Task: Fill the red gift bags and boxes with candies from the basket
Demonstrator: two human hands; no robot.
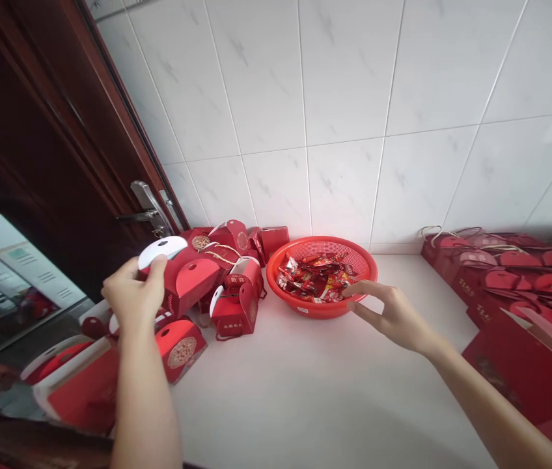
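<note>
My left hand (132,290) is closed on the white-lined flap of a red gift box (193,283), with the thumb over the flap's edge. My right hand (396,319) is at the right rim of a red plastic basket (322,309). Its thumb and index finger are apart, with nothing visible between them; the other fingers are mostly hidden. Inside the basket lie several wrapped candies (315,273), mostly red. Below the held box, another red box with a gold round pattern (181,352) lies on the white tabletop (300,391).
More red boxes, one a small upright box (237,309), crowd the left and back. On the right stand several large red bags (524,365) packed with boxes with rope handles. A tiled wall (344,130) runs behind, and a dark door (61,130) stands left.
</note>
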